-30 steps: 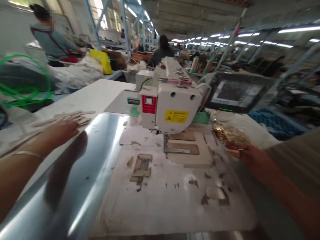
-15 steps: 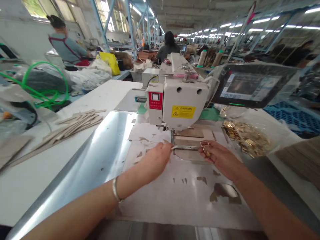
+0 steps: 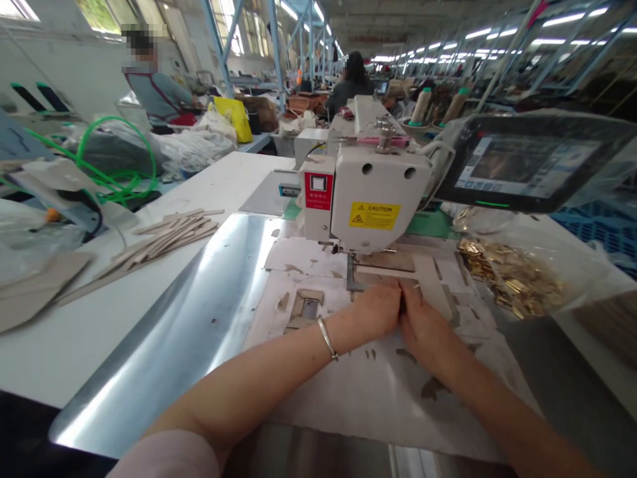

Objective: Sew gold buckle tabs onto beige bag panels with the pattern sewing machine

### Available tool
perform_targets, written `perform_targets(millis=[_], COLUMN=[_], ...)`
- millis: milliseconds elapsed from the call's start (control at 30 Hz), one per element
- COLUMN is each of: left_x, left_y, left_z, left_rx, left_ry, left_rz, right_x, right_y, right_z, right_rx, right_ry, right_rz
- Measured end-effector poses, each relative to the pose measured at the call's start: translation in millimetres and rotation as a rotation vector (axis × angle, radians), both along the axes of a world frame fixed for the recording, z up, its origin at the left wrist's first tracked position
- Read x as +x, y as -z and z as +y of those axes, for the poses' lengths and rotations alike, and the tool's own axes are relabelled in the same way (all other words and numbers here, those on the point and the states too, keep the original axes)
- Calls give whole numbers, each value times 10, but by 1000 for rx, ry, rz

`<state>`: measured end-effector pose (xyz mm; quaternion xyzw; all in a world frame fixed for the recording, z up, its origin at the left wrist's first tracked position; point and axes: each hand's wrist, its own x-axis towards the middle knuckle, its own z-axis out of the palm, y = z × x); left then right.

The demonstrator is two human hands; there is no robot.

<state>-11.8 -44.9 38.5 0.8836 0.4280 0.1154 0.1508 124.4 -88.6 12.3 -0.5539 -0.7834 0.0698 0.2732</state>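
Note:
My left hand (image 3: 379, 309) and my right hand (image 3: 423, 325) meet over the work plate in front of the sewing machine head (image 3: 381, 189). Both are closed, with fingertips pressed together. Whatever lies between them is hidden by the fingers. Just behind the hands is a metal clamp frame (image 3: 351, 273) over tan flat material (image 3: 385, 261). Under my forearms spreads a white sheet (image 3: 338, 392) with torn tan patches and a cut-out opening (image 3: 309, 309) left of the hands. A clear bag of gold metal buckles (image 3: 527, 279) lies right of my right hand.
Tan strips (image 3: 164, 242) and a flat tan panel (image 3: 44, 289) lie on the white table at left. A shiny metal plate (image 3: 194, 318) slopes beside the sheet. The control screen (image 3: 535, 166) overhangs the right side. Two people sit farther back.
My left hand has moved right to meet my right hand. The gold buckles that showed in my right fingers are now hidden. The view has turned slightly left.

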Motion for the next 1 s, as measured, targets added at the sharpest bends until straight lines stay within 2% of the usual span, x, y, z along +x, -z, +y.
perform_targets(millis=[67,167,200,300,400,600,767,1000], left_x=[14,-16,-31,-65,-77,-61,-79,-75], left_y=[-11,7,40,207,354,378,389,359], left_z=[21,-24,-42,-44,14,22,6,-18], left_rx=[128,446,494,437,365,353,333,270], left_ry=[-29,74,105,62,9,-73,-107,-175], left_rz=[10,70,98,142,143,208,241,272], right_x=[139,470,579,803,874,958,947,833], right_y=[-61,-179,-214,-296,-348,-359,-339,-262], right_z=[83,318,401,588,707,1092,1301,1285], right_rx=[-99,-287,-366,-642,-814,-1065,-1074,-1071], right_ry=[-3,-32,-23,67,136,99,65,78], right_rz=[32,179,246,424,504,313,200,194])
